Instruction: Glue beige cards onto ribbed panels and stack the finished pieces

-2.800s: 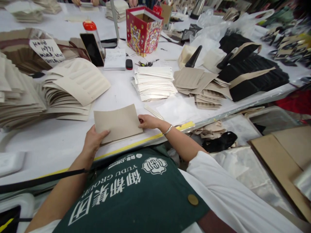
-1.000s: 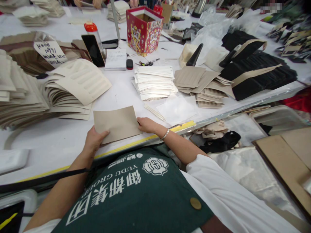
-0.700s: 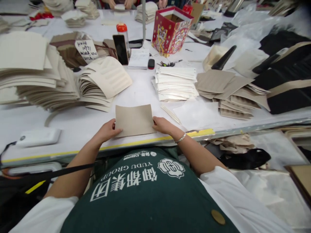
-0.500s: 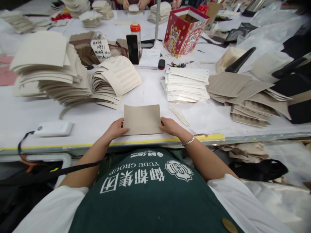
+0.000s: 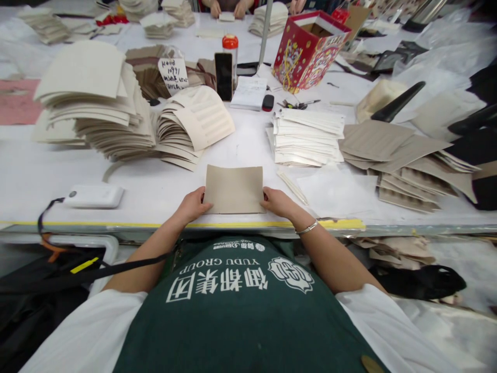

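Pinching at both short edges: on the left side, the left grip (image 5: 193, 203) with thumb laid over the face; on the right side, the right grip (image 5: 280, 202) with fingers curled in. Out of sight behind the edge, most of the left fingers; hard to make out in shadow, the exact set of the right fingertips. Clasped between, just inside the near edge of the bench (image 5: 166, 189), a taupe rectangular panel (image 5: 234, 190). Underside hidden; impossible to tell whether resting or slightly lifted, single or layered. Plain and matt on the face, wider than tall in view, with the far edge gently dipped and a thin darker line along the near one.

On the right wrist, a silver bangle (image 5: 307, 228). Below, cut off by the lower border, a dark green apron (image 5: 233, 326) with white lettering.

Just beyond the right grip, narrow cream strips (image 5: 293, 187); behind these, a stack of white strips (image 5: 306, 137). Farther right, loose taupe pieces (image 5: 404, 160), then black pieces (image 5: 483, 160) cut off by the border. To the left, a white device (image 5: 94, 197), a fanned beige pile (image 5: 205, 124) and a taller beige stack (image 5: 85, 70). Farther back, a dark-screened phone (image 5: 224, 76), partly covering a red-capped bottle (image 5: 230, 41). At the top border, mostly cropped, a co-worker's hands (image 5: 215, 9).
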A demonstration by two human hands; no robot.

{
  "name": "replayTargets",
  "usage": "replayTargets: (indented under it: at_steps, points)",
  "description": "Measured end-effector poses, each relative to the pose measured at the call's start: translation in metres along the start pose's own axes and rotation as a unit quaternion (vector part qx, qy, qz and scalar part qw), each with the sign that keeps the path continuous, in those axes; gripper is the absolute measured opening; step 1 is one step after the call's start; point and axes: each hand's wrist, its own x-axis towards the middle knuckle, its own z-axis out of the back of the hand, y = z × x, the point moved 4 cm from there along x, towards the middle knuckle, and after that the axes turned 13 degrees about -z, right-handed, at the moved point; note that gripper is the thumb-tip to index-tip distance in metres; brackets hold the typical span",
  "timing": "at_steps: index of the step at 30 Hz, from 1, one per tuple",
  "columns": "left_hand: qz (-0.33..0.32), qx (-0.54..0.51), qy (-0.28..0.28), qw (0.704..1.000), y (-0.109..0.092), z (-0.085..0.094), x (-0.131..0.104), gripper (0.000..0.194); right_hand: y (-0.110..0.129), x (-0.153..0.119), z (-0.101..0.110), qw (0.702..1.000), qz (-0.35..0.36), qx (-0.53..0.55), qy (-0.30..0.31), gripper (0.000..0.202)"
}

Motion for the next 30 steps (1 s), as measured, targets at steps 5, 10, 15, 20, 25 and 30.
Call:
replayTargets:
  at_steps: [5,10,15,20,25,30]
  points:
    - [-0.036,0.086,0.043,0.995,-0.003,-0.002,0.001,0.034,-0.002,0.002,-0.002,1.0,0.008,0.002,-0.002,0.011]
    - [-0.03,0.171,0.068,0.982,-0.011,-0.003,0.001,0.027,-0.004,0.005,-0.003,1.0,0.013,0.003,-0.011,0.012]
    - [-0.027,0.239,0.077,0.968,-0.015,0.0,-0.005,0.038,-0.004,0.005,0.0,0.999,0.02,0.013,-0.023,0.016]
    - [-0.188,0.358,-0.095,0.91,-0.043,0.001,-0.013,0.057,-0.003,0.006,0.007,0.999,0.031,0.016,-0.013,0.02]
    - [-0.491,0.283,0.038,0.823,-0.084,-0.07,-0.007,0.036,-0.002,0.01,0.014,0.999,0.04,0.018,-0.004,0.025]
    - [-0.51,0.302,0.09,0.8,-0.089,-0.107,0.01,0.03,-0.006,0.017,0.019,0.996,0.049,0.054,0.045,0.02]
